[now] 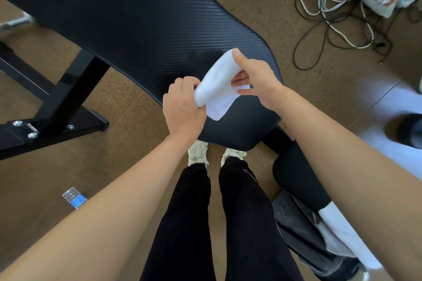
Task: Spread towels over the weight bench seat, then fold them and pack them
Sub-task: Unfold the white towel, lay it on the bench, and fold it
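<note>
Bench seat: the black ribbed weight bench seat (127, 20) runs from the upper left of the frame down to the centre. Its rounded near end lies just under the hands, and no cloth is spread on it.
Grey bundle: a dark grey bag or garment (303, 235) lies at the lower right with white cloth (342, 230) showing at its edge. I cannot tell whether this is the packing place.
Towel: a small white towel (217, 84), bunched into a thick roll, is held at frame centre over the near end of the seat. One loose corner hangs down. Whether it touches the seat is unclear.
Long axis: the roll slants from lower left up to upper right, so each hand has one end and neither needs to reach.
Right hand: the right hand (255, 75) has its thumb pressed on the roll's upper end and its fingers curled beneath, pinching it.
Left hand: the left hand (182, 107) has its fingers wrapped round the lower end.
Coming move: probably drawing the ends apart along that slant, to open the cloth over the seat.
</note>
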Available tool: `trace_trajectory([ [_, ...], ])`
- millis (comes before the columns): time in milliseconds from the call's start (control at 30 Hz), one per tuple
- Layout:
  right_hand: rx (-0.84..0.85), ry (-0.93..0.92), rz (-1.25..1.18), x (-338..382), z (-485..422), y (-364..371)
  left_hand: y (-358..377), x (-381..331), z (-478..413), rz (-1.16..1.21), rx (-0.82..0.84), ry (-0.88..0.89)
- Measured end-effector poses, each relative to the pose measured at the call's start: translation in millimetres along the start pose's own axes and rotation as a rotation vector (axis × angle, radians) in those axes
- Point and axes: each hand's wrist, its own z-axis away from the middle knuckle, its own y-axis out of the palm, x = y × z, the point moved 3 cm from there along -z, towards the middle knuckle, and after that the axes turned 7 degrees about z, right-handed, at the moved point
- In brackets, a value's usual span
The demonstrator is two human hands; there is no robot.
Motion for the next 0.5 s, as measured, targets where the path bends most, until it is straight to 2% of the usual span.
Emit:
trace_trajectory([
  [133, 0.072, 0.071, -0.103, -0.9, -1.1, -0.3, -7.0, 3.0, -5.3, 0.086, -0.016, 0.289],
  [267, 0.069, 0.043, -0.080, -10.0, -3.3, -7.2, -7.2, 8.1, -5.3, 0.064, 0.066, 0.426],
  [400, -0.019, 0.062, 0.139, -25.8, -4.4, -15.4, -0.8, 17.9, -0.6, -0.013, 0.222, 0.492],
  [500, -0.091, 0.036, 0.308, -38.0, -2.5, -10.4, 1.9, 21.5, 3.8, -0.002, 0.376, 0.424],
])
